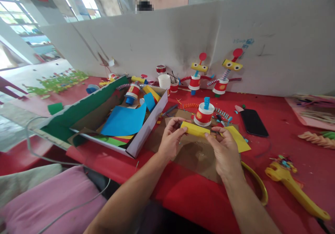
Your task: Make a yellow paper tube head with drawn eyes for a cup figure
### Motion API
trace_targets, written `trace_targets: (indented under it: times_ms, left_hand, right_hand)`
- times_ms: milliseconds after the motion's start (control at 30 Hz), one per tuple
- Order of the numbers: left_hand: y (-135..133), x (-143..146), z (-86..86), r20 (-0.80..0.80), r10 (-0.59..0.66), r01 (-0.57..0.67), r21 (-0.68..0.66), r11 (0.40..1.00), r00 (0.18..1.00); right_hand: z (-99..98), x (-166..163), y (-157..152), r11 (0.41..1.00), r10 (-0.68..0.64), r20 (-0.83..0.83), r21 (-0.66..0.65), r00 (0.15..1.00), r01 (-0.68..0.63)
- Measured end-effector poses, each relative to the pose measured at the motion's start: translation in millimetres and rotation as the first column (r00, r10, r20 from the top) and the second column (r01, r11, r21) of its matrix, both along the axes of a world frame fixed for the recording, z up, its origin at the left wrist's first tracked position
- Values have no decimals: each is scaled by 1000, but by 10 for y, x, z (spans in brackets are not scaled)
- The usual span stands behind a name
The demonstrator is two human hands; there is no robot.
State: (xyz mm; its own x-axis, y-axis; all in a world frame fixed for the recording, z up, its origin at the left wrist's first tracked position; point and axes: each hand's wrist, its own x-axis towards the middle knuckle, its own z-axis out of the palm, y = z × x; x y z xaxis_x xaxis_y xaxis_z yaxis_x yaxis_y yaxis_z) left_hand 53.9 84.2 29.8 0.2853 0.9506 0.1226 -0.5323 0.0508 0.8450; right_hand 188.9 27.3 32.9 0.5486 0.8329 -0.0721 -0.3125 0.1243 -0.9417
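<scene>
Between both hands a rolled yellow paper tube (pixel 196 129) is held level above a cardboard sheet (pixel 193 153). My left hand (pixel 172 138) pinches its left end, and my right hand (pixel 223 148) grips the right end with thumb and fingers. Just behind the tube stands a red-and-white paper cup (pixel 203 115) with a folded blue paper strip (pixel 207 103) rising from its top. Folded orange and pale blue paper strips stretch out to its two sides. Beside my right hand lies a flat yellow paper sheet (pixel 238 139).
To the left, an open box (pixel 148 136) holds blue paper (pixel 124 118) and other coloured pieces. Two finished-looking cup figures (pixel 194 82) (pixel 220 86) stand by the white partition (pixel 157 35). At right are a black phone (pixel 253 122) and a yellow glue gun (pixel 295 187).
</scene>
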Motion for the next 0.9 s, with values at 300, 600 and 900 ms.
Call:
trace_targets:
  times_ms: [300, 600, 900]
  left_hand:
    - [22, -25, 8, 10, 21, -21, -16, 1000, 1000]
    - [-71, 98, -41, -13, -13, 13, -14, 1000, 1000]
    - [-62, 99, -27, 10, 33, -33, -28, 999, 999]
  right_hand:
    - [-26, 5, -13, 1000, -5, 79, 23, 997, 3]
    - [-48, -67, -19, 1000, 22, 26, 4, 999, -22]
    - [-68, -35, -25, 999, -41, 130, 20, 991, 39]
